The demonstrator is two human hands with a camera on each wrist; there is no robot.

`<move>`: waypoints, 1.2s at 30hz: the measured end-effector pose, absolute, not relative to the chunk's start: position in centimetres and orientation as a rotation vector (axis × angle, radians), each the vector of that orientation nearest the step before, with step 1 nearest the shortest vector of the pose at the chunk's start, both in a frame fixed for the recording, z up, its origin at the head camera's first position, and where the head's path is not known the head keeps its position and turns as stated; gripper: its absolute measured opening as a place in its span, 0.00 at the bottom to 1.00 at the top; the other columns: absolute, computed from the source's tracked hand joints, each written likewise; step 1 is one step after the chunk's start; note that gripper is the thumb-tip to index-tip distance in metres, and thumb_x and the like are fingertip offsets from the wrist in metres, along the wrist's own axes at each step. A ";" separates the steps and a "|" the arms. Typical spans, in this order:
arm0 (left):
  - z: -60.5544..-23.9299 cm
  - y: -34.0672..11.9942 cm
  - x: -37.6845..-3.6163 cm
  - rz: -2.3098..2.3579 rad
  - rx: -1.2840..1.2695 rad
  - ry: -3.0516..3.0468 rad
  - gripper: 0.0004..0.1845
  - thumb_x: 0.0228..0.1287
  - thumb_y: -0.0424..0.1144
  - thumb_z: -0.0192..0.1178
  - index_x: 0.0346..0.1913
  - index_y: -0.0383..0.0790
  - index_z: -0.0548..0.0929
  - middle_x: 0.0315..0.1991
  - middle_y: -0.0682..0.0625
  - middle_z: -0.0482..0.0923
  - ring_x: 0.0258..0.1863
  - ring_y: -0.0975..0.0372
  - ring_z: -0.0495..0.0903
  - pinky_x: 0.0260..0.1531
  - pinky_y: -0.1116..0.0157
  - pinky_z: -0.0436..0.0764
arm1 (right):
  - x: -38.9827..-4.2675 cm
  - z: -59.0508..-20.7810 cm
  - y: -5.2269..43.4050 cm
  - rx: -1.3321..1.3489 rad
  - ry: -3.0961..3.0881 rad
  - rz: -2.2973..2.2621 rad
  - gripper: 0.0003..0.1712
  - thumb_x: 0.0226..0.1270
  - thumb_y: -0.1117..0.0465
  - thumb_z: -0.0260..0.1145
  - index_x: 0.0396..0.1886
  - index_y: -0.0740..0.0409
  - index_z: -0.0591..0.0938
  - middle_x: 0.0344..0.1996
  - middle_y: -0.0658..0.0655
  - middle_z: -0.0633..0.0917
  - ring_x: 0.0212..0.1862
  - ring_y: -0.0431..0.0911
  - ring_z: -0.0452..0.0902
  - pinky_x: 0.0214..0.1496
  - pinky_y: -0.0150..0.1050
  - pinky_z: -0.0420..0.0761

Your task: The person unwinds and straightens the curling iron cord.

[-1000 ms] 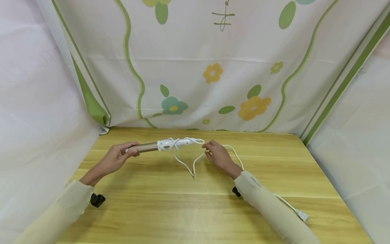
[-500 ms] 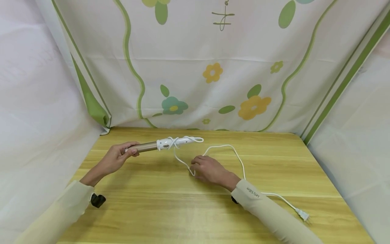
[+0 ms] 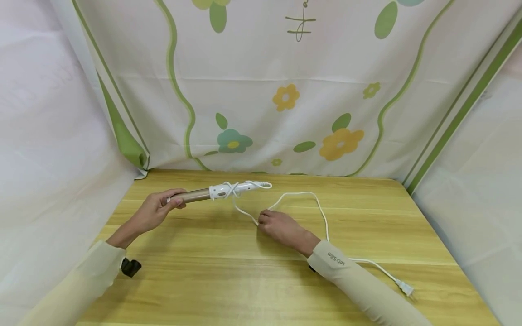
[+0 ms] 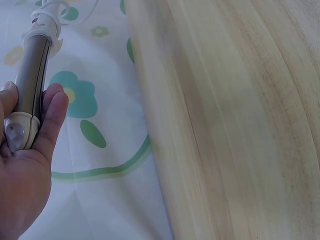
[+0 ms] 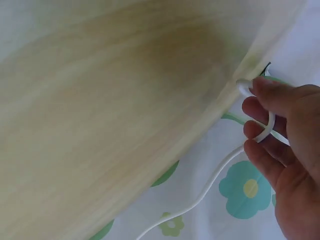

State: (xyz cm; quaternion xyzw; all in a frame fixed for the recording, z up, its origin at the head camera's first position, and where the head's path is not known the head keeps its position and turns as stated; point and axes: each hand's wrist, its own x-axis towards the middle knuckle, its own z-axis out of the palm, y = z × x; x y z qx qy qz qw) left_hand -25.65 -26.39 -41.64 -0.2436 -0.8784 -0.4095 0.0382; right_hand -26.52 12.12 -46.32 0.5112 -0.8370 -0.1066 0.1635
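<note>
White cord (image 3: 322, 213) is pinched in the curled fingers (image 5: 260, 131) of the right hand (image 3: 281, 228); in the right wrist view it passes as a small loop between them. This hand is low over the wooden table (image 3: 261, 290), near the middle. From the fingers, one part of the cord goes toward 11 o'clock, up to the handle of the curling iron (image 3: 218, 192), where it is wound a few turns. The other part makes a wide arc toward 1 o'clock, then comes down along the right sleeve (image 3: 359, 285) to the plug (image 3: 405, 288), which lies on the table at about 4 o'clock.

The left hand (image 3: 152, 213) grips the pale tip of the curling iron, with fingers (image 4: 50, 117) and thumb closed around the end of the golden barrel. It holds the iron almost level above the table, at 10 o'clock from the right hand and well apart from it. A floral cloth (image 3: 285, 90) hangs behind the table at 12 o'clock.
</note>
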 end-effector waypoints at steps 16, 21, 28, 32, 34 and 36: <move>-41.4 -26.5 -25.4 -1.302 -0.721 -2.691 0.17 0.77 0.34 0.49 0.61 0.27 0.76 0.38 0.41 0.86 0.38 0.75 0.82 0.40 0.74 0.81 | -27.1 -45.1 11.8 1.286 -2.462 -0.361 0.05 0.61 0.66 0.72 0.37 0.55 0.88 0.37 0.51 0.88 0.43 0.43 0.81 0.42 0.29 0.82; -41.4 -26.6 -25.3 -1.344 -0.730 -2.681 0.17 0.77 0.33 0.48 0.62 0.27 0.75 0.39 0.40 0.86 0.39 0.75 0.83 0.41 0.75 0.81 | -28.3 -45.4 12.0 1.176 -2.511 0.085 0.02 0.60 0.67 0.72 0.33 0.58 0.88 0.30 0.53 0.88 0.34 0.43 0.83 0.36 0.31 0.83; -41.6 -26.6 -25.3 -1.392 -0.801 -2.699 0.17 0.78 0.33 0.48 0.62 0.30 0.76 0.41 0.41 0.86 0.42 0.73 0.84 0.45 0.76 0.80 | -30.6 -44.9 13.1 0.826 -2.437 0.546 0.04 0.62 0.65 0.71 0.34 0.62 0.88 0.29 0.57 0.88 0.30 0.47 0.86 0.32 0.38 0.84; -41.7 -26.7 -25.3 -1.379 -0.826 -2.721 0.16 0.77 0.33 0.48 0.61 0.31 0.76 0.41 0.42 0.86 0.43 0.70 0.84 0.45 0.74 0.81 | -31.1 -43.6 13.6 0.702 -2.394 0.759 0.06 0.66 0.64 0.68 0.35 0.63 0.88 0.30 0.58 0.89 0.29 0.48 0.86 0.33 0.41 0.84; -41.8 -26.7 -25.3 -1.366 -0.823 -2.734 0.16 0.77 0.33 0.48 0.61 0.32 0.76 0.41 0.43 0.86 0.43 0.69 0.85 0.45 0.73 0.81 | -31.2 -42.9 13.8 0.647 -2.369 0.872 0.07 0.67 0.63 0.67 0.36 0.63 0.88 0.29 0.59 0.89 0.27 0.48 0.85 0.31 0.42 0.83; -41.9 -26.8 -25.4 -1.333 -0.815 -2.747 0.16 0.77 0.34 0.49 0.61 0.32 0.77 0.41 0.43 0.87 0.42 0.69 0.84 0.45 0.73 0.81 | -31.1 -42.3 13.8 0.595 -2.334 0.980 0.07 0.67 0.63 0.68 0.37 0.63 0.88 0.28 0.59 0.89 0.29 0.49 0.85 0.33 0.43 0.83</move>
